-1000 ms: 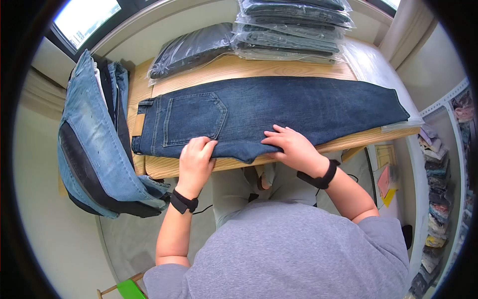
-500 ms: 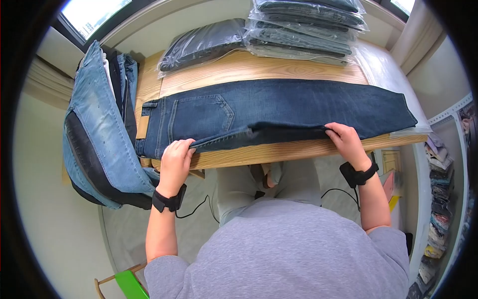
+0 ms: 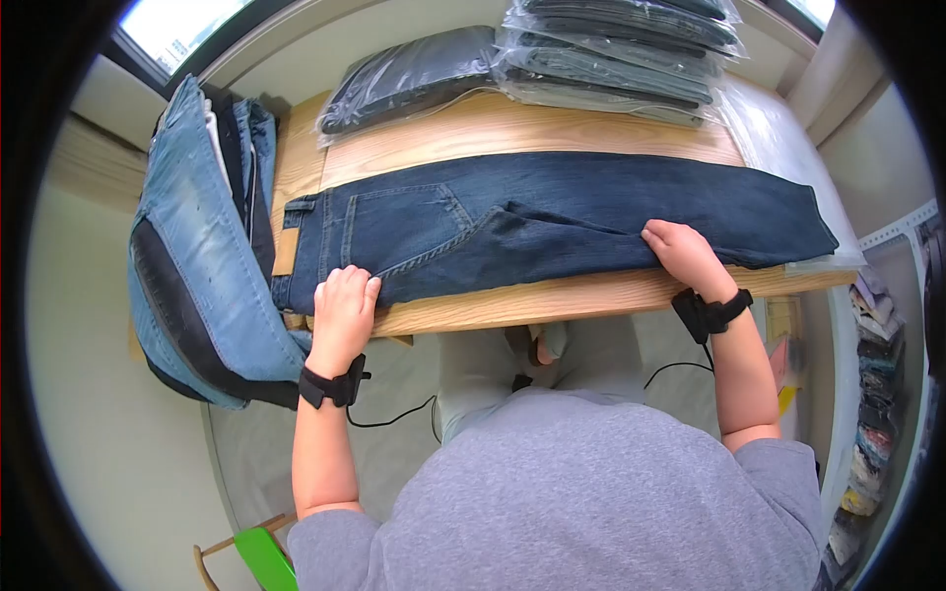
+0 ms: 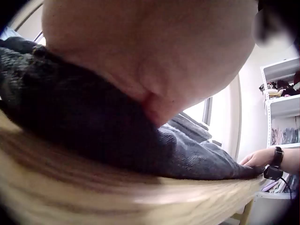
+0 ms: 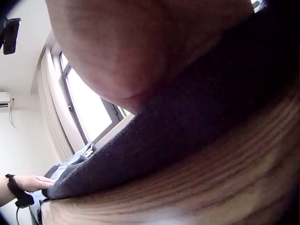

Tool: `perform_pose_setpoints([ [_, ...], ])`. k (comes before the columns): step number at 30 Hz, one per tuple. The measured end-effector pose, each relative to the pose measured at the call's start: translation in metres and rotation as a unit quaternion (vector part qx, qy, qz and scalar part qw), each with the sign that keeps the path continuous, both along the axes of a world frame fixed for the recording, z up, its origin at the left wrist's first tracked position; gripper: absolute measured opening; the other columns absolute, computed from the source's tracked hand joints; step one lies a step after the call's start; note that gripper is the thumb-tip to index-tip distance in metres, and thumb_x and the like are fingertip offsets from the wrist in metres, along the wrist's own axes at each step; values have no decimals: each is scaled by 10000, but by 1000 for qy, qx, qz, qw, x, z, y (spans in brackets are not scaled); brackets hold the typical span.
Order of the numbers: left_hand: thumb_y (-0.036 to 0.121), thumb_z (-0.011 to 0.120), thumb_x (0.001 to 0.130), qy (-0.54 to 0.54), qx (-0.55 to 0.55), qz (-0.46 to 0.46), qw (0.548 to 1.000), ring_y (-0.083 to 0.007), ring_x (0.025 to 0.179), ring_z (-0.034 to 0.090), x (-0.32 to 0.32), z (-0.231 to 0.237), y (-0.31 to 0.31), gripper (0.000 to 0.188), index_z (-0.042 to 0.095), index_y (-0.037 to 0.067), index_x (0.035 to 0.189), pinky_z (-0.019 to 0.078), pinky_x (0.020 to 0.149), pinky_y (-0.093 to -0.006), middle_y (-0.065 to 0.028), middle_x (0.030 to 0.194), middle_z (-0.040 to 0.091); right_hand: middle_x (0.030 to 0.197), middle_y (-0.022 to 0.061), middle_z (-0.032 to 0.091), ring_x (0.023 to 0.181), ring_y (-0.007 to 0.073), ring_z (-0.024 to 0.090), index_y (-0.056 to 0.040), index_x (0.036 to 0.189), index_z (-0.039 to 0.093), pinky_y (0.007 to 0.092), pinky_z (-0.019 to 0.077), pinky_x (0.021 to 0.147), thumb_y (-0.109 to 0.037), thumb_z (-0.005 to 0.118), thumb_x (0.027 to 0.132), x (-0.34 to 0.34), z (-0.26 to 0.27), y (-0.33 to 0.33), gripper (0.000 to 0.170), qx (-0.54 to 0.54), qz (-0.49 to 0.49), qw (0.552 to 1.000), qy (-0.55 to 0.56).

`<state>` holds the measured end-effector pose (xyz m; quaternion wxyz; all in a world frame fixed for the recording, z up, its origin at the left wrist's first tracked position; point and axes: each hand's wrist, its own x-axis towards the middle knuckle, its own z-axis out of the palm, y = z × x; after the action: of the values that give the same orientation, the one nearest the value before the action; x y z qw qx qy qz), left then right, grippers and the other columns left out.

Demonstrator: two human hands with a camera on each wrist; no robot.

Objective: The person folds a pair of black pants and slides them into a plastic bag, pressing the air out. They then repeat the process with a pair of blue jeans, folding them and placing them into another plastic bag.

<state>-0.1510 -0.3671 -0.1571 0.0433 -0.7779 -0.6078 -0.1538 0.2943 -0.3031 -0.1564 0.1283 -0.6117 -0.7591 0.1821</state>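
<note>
Wooden counter in use. Near edge by the waistband gripped by left hand, leg fold pinched by right hand; dark jeans laid lengthwise, bagged garments stacked behind. Near layer apparently being straightened; rumpled fold to be smoothed next, presumably.

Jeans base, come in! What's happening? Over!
Left hand touching jeans near waistband; right hand seemingly pinching them. Jeans folded lengthwise, creased. Bagged clothes behind, out of the way.

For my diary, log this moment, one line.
dark blue denim jeans: on pale wooden table; left hand: touching waist half; right hand: touching leg
</note>
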Motion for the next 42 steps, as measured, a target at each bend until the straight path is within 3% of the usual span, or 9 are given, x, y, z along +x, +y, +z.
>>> perform_pose_setpoints([
  [5,165,519,873,76,-70,47,993,-293,903,531,21,12,-1,148,577,40,927,423,764,-421,-86,872,556,864,195,620,847,394,581,-49,899,598,460,466,740,-246,480,918,-2,2,1,231,-12,6,999,-36],
  [7,71,512,836,38,110,74,990,-309,1027,525,44,11,-4,257,587,49,1081,419,871,-418,-100,1051,575,860,188,623,843,394,583,-56,896,598,464,468,739,-248,480,918,-1,0,3,227,1,6,999,-40],
  [13,-33,479,807,-8,-70,-238,969,-321,1307,351,136,38,-21,516,450,59,1313,297,1055,-463,-136,1397,403,860,178,640,851,377,606,-68,880,613,469,477,767,-267,459,919,-5,8,2,255,-26,0,998,-65],
  [24,185,576,863,-8,-168,-150,974,-449,1353,201,145,8,19,565,385,190,1394,243,1052,-573,-140,1478,271,733,165,586,698,339,574,-12,871,596,370,460,633,-174,615,850,19,2,-17,164,12,-18,988,153],
  [28,235,636,817,-23,-185,-122,975,-419,1375,157,155,14,15,575,451,204,1361,191,1077,-560,-141,1490,249,734,151,609,739,328,595,-33,807,622,422,480,700,-128,668,746,91,-7,-22,122,163,-121,979,17],
  [31,241,650,800,-33,-213,-115,970,-397,1395,102,156,18,16,603,447,198,1366,139,1094,-556,-131,1508,216,776,159,601,799,338,582,-23,779,612,427,479,740,-83,659,667,177,-10,-25,136,260,-328,908,-18],
  [34,239,656,791,-37,-234,-107,966,-379,1408,61,157,17,16,622,441,191,1373,102,1104,-552,-119,1522,186,1054,268,542,968,380,548,58,1069,502,427,444,859,-117,738,641,248,-11,-28,519,289,-513,807,-49],
  [37,236,666,783,-35,-237,-101,966,-376,1409,56,157,18,15,634,440,192,1374,94,1105,-552,-112,1526,178,783,120,599,691,213,568,47,848,607,350,451,633,-180,782,667,300,-17,-23,339,164,-528,797,240],
  [42,234,675,778,-47,-232,-109,966,-381,1406,64,156,19,15,644,439,190,1374,95,1104,-552,-117,1524,181,620,-9,493,487,90,343,-114,734,563,275,326,445,-231,784,709,322,-15,1,251,81,-615,695,363],
])
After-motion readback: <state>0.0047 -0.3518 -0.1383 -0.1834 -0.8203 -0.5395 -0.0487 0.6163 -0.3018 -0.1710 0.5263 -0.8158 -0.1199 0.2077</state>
